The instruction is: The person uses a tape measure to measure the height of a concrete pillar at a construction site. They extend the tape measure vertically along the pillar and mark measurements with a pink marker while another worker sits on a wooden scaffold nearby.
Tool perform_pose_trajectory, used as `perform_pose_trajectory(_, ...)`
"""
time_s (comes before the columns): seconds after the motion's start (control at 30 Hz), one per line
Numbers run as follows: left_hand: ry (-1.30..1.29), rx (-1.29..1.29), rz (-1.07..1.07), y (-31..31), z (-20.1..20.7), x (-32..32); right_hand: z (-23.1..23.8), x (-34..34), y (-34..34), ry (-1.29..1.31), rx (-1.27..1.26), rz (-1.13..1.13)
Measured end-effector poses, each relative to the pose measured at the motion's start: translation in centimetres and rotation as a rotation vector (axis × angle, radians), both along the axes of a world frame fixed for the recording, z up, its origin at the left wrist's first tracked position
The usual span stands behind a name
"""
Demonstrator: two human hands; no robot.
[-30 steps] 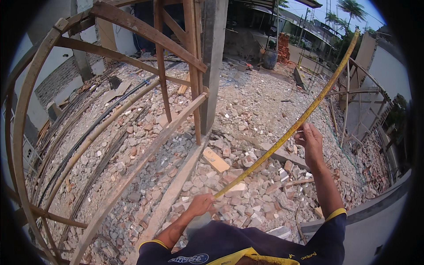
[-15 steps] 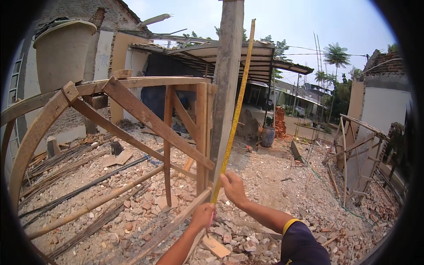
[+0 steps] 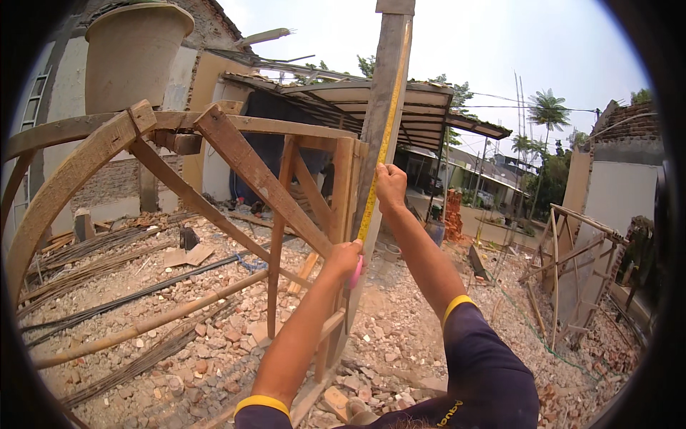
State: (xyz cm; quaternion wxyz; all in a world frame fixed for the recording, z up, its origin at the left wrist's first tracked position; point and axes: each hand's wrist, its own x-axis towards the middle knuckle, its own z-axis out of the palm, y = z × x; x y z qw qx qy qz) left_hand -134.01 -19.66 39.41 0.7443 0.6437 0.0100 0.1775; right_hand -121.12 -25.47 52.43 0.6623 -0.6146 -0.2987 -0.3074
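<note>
A yellow tape measure (image 3: 391,125) is pulled out along the face of an upright grey wooden post (image 3: 384,86). My left hand (image 3: 344,259) is closed round the pink tape case at the tape's lower end, just right of the wooden arch frame (image 3: 266,182). Higher up, my right hand (image 3: 391,187) pinches the blade against the post's right edge. The blade's top end lies close to the block (image 3: 395,7) at the post's head. My left palm hides most of the case.
A large beige tub (image 3: 136,53) stands on the arch at the left. Brick rubble (image 3: 207,357) covers the ground, with bamboo poles (image 3: 153,327) and rods at the left. A wooden frame (image 3: 572,264) leans at the right, and a canopy (image 3: 343,96) stands behind.
Both my hands have risen along the post, the right one more. The tape has shifted up and now lies against the post's face instead of standing apart at its right.
</note>
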Motion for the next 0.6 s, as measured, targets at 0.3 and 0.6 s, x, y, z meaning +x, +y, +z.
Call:
perform_pose_trajectory(0.3, -0.007, 0.062, 0.136, 1.2, 0.6, -3.2, 13.3, 0.9, 3.2, -0.076, 0.049, -0.06)
perform_pose_trajectory(0.6, -0.106, 0.068, 0.089, 1.8, 5.6, 0.2, 22.7, 4.5, 5.1, -0.154, 0.028, -0.089)
